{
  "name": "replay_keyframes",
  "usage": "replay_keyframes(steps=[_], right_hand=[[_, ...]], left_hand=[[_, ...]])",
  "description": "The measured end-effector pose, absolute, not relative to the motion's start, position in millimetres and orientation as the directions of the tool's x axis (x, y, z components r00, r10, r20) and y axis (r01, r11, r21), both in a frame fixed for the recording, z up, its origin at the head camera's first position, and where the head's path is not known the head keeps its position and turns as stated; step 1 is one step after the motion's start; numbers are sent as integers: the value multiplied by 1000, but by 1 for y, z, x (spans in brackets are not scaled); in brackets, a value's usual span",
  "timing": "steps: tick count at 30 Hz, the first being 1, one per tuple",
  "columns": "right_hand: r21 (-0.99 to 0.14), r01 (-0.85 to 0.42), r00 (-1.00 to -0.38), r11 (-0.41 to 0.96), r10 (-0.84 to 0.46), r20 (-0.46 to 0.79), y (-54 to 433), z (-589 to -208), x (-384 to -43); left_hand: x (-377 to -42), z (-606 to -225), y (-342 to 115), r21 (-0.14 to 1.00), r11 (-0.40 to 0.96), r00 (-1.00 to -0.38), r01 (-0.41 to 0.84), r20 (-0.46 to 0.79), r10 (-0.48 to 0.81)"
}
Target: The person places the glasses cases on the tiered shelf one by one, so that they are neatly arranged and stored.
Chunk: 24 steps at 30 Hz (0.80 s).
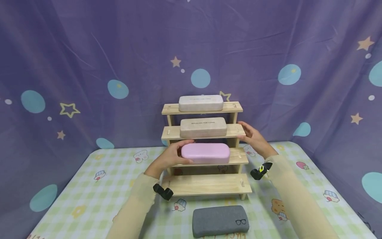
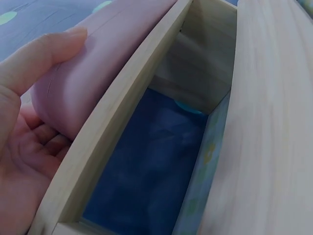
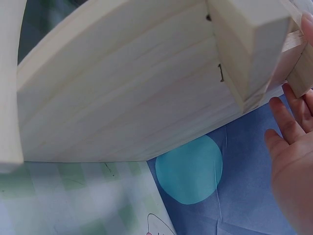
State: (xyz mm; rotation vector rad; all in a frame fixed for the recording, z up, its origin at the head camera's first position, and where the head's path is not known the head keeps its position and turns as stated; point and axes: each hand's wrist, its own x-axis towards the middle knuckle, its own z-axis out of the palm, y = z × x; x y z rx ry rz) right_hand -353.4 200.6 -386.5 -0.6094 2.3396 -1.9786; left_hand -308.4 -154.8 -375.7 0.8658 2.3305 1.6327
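Observation:
A pink glasses case (image 1: 206, 152) lies lengthwise on the third step down of a wooden tiered display rack (image 1: 206, 186). My left hand (image 1: 171, 155) grips the case's left end. In the left wrist view the thumb presses on the top of the pink case, with the other fingers curled beneath its end. My right hand (image 1: 257, 142) holds the right end of the rack's second step, thumb at the front and fingers behind. From the right wrist, the rack's side panel (image 3: 122, 93) fills much of the view, and the fingers reach around the step's end.
A whitish glasses case (image 1: 201, 103) sits on the top step and a beige one (image 1: 203, 127) on the second. A grey glasses case (image 1: 221, 220) with a glasses print lies on the checked tablecloth (image 1: 80, 196) before the rack. Behind hangs a purple curtain (image 1: 143, 43).

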Motion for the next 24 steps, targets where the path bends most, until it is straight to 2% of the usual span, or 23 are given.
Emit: replay_keyframes(steps=[10, 24], right_hand=[[-954, -281, -922, 102, -304, 239, 199, -387, -353], [-953, -286, -920, 94, -303, 247, 199, -386, -352]], left_hand=[[-305, -373, -158, 850, 320, -805, 418, 184, 564], [-302, -376, -159, 863, 282, -815, 419, 220, 536]])
